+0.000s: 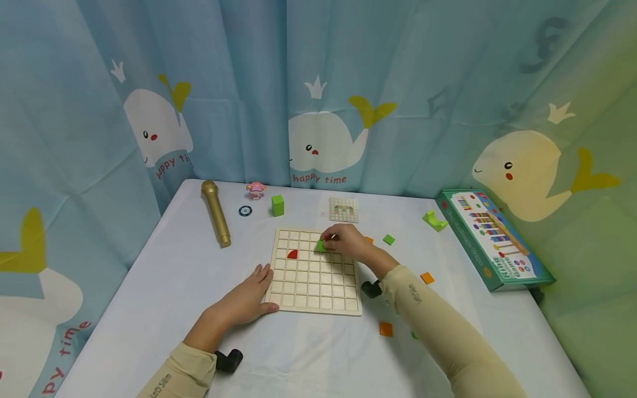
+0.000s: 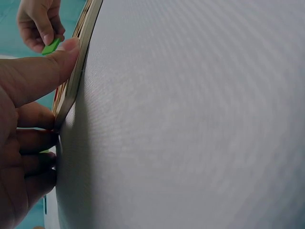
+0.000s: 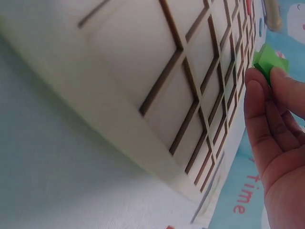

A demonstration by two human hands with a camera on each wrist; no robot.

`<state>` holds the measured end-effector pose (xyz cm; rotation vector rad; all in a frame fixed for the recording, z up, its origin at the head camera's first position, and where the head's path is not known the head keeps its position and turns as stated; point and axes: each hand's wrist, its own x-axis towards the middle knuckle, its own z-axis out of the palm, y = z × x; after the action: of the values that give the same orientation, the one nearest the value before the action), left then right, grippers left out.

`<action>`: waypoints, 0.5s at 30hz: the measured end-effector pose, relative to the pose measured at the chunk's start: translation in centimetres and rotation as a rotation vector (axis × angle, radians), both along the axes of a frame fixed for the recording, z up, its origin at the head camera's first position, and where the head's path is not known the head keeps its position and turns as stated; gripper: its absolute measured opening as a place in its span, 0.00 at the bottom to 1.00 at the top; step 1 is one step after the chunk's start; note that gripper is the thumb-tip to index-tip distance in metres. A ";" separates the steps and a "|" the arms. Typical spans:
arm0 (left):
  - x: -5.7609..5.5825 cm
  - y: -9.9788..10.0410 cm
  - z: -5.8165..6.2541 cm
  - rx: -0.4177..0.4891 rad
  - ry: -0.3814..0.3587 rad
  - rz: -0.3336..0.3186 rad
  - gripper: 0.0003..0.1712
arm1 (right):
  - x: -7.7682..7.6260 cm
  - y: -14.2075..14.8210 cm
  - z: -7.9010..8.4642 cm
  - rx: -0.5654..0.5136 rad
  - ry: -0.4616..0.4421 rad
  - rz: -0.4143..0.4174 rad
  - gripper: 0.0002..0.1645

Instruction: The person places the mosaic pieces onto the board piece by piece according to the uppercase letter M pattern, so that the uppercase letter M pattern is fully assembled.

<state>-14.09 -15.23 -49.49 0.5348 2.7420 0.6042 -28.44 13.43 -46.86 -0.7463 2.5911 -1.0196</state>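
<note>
A pale wooden board with a grid of square cells lies on the white table. Between thumb and fingers, my right hand pinches a green square tile over the board's upper part. Whether the tile touches the board is hard to tell. A red quarter-circle tile sits in a cell toward the upper left. My left hand rests along the board's left edge with its fingers fairly straight; its thumb lies against the edge near the front corner.
A pattern card lies behind the board. Orange tiles and a green tile are scattered on the right, near a green arch block and a game box. Behind left are a gold microphone, a green block and a pink figurine.
</note>
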 end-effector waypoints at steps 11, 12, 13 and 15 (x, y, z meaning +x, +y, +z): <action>0.0 0.0 -0.1 0.004 0.005 -0.008 0.51 | 0.2 -2.0 -0.4 0.047 0.019 0.052 0.08; 0.0 0.0 -0.1 0.005 0.005 -0.009 0.51 | 0.2 -2.2 -0.5 0.048 0.015 0.053 0.08; 0.0 -0.1 -0.1 0.005 0.005 -0.010 0.50 | 0.2 -2.4 -0.5 0.054 0.015 0.054 0.08; 0.0 -0.1 -0.1 0.008 0.005 -0.010 0.50 | 0.3 -2.7 -0.5 0.065 0.020 0.054 0.08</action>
<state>-14.11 -15.28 -49.63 0.5523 2.7408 0.6126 -28.13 10.68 -47.37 -0.8099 2.5922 -0.9119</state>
